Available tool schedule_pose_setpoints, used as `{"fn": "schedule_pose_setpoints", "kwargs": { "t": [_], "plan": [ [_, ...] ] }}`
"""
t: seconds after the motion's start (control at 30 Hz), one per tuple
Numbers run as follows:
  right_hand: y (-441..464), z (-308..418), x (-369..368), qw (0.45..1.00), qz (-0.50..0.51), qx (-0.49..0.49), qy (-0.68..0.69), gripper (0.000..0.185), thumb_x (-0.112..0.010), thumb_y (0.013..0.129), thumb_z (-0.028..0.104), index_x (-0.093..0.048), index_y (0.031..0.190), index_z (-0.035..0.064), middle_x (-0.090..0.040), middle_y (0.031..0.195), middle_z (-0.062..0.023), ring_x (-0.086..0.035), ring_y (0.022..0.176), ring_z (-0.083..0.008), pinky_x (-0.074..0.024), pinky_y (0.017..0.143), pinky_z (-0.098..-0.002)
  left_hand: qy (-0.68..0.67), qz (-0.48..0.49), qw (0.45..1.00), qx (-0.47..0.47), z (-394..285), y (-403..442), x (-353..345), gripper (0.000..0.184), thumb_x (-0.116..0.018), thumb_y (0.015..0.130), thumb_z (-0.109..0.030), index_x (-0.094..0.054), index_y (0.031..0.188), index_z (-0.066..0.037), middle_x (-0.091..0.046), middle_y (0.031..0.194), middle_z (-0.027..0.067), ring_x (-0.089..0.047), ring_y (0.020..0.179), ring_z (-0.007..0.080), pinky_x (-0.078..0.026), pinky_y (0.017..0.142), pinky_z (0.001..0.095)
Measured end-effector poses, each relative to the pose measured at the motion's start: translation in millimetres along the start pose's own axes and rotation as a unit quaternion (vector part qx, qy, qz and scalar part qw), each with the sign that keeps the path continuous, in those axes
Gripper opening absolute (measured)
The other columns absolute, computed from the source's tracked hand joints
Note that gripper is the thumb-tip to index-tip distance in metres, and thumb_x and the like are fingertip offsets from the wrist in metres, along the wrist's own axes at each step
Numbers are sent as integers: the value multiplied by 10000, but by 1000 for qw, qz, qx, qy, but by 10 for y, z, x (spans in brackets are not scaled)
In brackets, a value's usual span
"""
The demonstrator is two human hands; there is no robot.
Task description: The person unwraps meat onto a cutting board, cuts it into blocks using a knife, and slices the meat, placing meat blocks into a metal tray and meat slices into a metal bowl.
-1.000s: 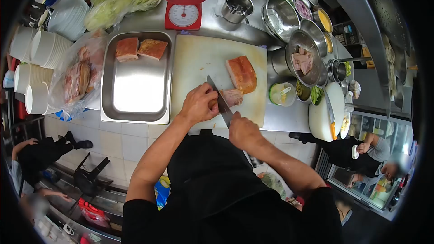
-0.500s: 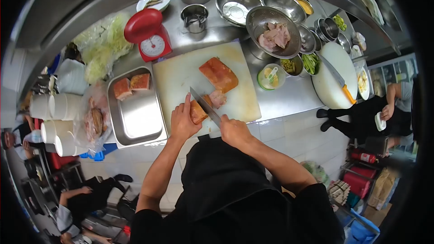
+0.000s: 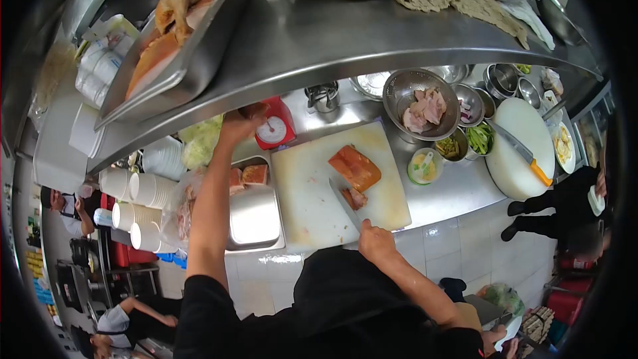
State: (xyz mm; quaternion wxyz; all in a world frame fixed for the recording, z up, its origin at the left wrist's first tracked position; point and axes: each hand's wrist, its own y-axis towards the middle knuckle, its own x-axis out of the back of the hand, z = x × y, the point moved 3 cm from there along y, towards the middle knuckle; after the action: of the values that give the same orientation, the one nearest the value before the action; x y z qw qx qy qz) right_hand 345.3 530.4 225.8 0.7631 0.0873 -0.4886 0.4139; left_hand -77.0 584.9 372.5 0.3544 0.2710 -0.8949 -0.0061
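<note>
My right hand (image 3: pixel 377 242) is closed around the handle of a knife (image 3: pixel 345 206), whose blade lies low over the white cutting board (image 3: pixel 302 193). A small cut piece of meat (image 3: pixel 355 198) lies beside the blade. Just above it on the board rests a large browned slab of meat (image 3: pixel 355 167). My left hand (image 3: pixel 238 126) reaches up to the red scale (image 3: pixel 274 130), with its fingers closed on a dark, shaded piece of meat (image 3: pixel 252 112). The shelf edge partly hides the scale's top.
A metal tray (image 3: pixel 255 216) with meat pieces stands left of the board. Overhead runs a steel shelf (image 3: pixel 319 33) with a loaded tray (image 3: pixel 199 46). At right are a colander (image 3: pixel 396 93), a round white block (image 3: pixel 515 153) and another knife (image 3: pixel 522 153). Other people stand around.
My left hand has left the board and moved up and left to the scale; the piece it held is gone from the board. The view has shifted, showing more shelf. My right hand keeps the knife.
</note>
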Motion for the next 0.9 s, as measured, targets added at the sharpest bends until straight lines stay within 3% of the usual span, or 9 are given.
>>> {"fn": "schedule_pose_setpoints", "kwargs": {
  "t": [0.03,0.1,0.17,0.23,0.27,0.37,0.5,0.67,0.9],
  "plan": [
    [7,14,6,1000,4,-9,-9,256,-486,844,81,-531,1051,-62,-681,743,-245,-690,702,-410,-551,671,-513,-12,61,997,41,528,337,6,764,-792,676,-55,-481,1374,-25,-667,1083,91,-650,989,173,-523,873,314],
    [-26,35,-70,999,-19,-15,-27,241,-494,840,83,-535,1034,-55,-680,730,-236,-691,691,-402,-552,655,-506,-27,127,989,68,849,633,-23,650,-787,681,-64,-567,1292,-29,-677,1050,84,-656,966,172,-532,849,312],
    [-9,92,-115,998,-43,-31,-39,227,-502,836,85,-539,1016,-47,-680,718,-227,-691,679,-395,-552,639,-499,157,118,980,-33,851,786,-71,476,-796,673,-79,-657,1128,-53,-698,989,67,-664,922,165,-535,805,310],
    [-58,186,-146,994,-55,-51,-76,188,-514,832,92,-542,975,-27,-675,688,-208,-691,647,-373,-552,605,-487,160,100,982,-31,799,830,-69,465,-819,646,-142,-680,1086,-83,-708,962,58,-665,898,176,-528,792,327],
    [-66,208,-203,991,-87,-50,-91,146,-519,827,93,-548,935,-1,-670,663,-191,-687,613,-353,-549,577,-479,36,77,996,16,736,839,33,456,-827,633,-194,-687,1053,-83,-712,949,64,-672,887,199,-528,794,342],
    [-96,337,-231,986,-92,-67,-120,131,-522,825,94,-555,926,18,-666,649,-192,-682,592,-351,-543,555,-477,225,-5,932,-283,1101,851,-196,535,-841,586,-345,-693,1030,-86,-714,947,100,-684,908,263,-525,833,379],
    [-139,433,-284,979,-130,-59,-143,91,-528,832,95,-563,889,33,-640,592,-174,-662,541,-339,-520,493,-456,203,41,959,-191,786,721,-45,595,-854,571,-362,-694,1079,-94,-713,1000,123,-672,999,271,-506,906,382],
    [-159,496,-376,973,-160,-63,-157,74,-525,848,100,-559,868,37,-608,541,-153,-632,482,-327,-499,456,-450,150,97,976,-122,802,716,-48,799,-879,536,-428,-634,1203,-62,-680,1144,155,-644,1096,294,-496,963,388],
    [-174,540,-441,970,-156,-77,-171,75,-524,850,100,-551,864,31,-602,534,-149,-632,481,-323,-499,456,-447,178,147,972,-55,800,706,15,1130,-819,573,-618,-367,1480,-118,-525,1299,258,-560,1189,414,-464,1000,463]
  ]
}}
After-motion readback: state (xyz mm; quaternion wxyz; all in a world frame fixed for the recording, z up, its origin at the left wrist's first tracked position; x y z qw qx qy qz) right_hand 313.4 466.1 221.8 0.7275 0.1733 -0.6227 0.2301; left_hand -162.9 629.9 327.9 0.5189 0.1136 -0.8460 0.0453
